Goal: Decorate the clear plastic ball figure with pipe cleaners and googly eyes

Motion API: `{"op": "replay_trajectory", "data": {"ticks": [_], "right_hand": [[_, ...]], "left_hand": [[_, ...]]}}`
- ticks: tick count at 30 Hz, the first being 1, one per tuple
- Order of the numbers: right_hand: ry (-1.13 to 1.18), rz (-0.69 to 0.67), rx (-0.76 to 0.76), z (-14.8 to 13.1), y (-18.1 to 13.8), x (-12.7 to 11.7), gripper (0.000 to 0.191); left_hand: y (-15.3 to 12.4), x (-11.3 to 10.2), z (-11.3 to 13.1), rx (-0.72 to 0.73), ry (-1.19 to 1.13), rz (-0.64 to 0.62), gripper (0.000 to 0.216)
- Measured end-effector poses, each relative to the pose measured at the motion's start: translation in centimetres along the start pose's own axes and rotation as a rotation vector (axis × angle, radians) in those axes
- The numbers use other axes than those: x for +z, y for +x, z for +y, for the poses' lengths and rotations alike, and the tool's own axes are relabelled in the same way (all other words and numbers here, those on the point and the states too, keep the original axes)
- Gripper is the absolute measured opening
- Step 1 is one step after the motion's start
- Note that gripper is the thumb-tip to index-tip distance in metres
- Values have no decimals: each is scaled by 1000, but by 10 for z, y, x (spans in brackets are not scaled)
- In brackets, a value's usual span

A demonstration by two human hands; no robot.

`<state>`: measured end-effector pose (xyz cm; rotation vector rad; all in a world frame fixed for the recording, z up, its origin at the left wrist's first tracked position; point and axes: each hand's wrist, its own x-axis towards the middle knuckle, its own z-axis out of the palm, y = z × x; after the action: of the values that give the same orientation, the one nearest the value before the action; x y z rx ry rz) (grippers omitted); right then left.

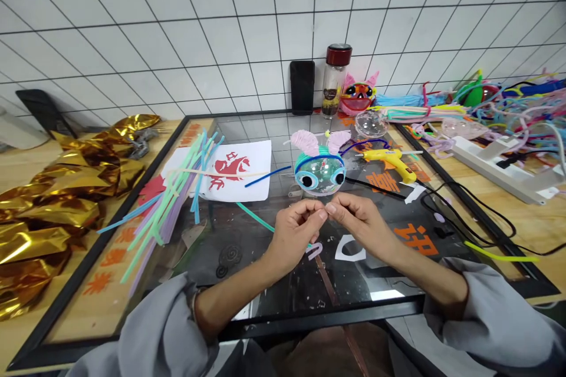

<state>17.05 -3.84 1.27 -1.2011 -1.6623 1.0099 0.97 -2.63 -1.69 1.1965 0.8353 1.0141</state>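
My left hand point(296, 232) and my right hand point(360, 221) meet fingertip to fingertip over the glass panel point(247, 247), both pinched closed on something too small to make out. Just beyond them stands a round craft creature point(319, 169) with big blue eyes, a teal band and pink pipe-cleaner ears. A short pink pipe-cleaner piece point(315, 250) lies under my left hand. A teal pipe cleaner point(254, 217) runs along the glass to the left of my left hand.
A bundle of pastel pipe cleaners point(172, 200) and a white sheet with a red paper-cut point(230, 169) lie left. Gold foil point(53, 200) is heaped far left. A yellow glue gun point(391, 160), cables, power strip point(499, 168), phone point(302, 87) and jar point(333, 79) sit behind and right.
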Motion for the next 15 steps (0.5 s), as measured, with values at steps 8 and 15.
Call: {"op": "replay_trajectory", "data": {"ticks": [8, 15], "right_hand": [[-102, -45, -95, 4, -3, 0, 27], [-181, 4, -270, 6, -6, 0, 15]], "left_hand": [[3, -1, 9, 50, 123, 37, 13], [3, 1, 6, -26, 0, 26, 17]]}}
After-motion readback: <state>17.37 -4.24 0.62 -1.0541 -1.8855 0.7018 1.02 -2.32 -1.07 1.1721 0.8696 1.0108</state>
